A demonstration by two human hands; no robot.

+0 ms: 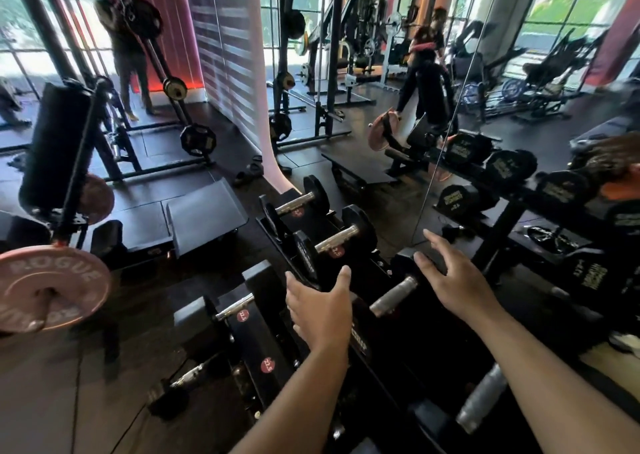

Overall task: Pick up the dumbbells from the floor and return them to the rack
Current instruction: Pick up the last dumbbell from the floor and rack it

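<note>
A black dumbbell rack [273, 346] with red weight labels runs from the bottom centre toward the mirror. Several black dumbbells with steel handles rest on it. One dumbbell [394, 296] lies on the top tier between my hands. My left hand [320, 309] hovers open over its near head, fingers spread. My right hand [453, 280] is open over its far head, fingertips touching or just above it. Neither hand holds anything. Two more dumbbells [336, 237] sit farther along the top tier. Another handle [481, 400] shows near my right forearm.
A wall mirror [519, 89] stands right behind the rack and reflects it. A pink bumper plate [52, 287] on a bar is at the left, with a bench pad [206, 216] beyond. Squat racks and a person [128, 55] stand at the back left.
</note>
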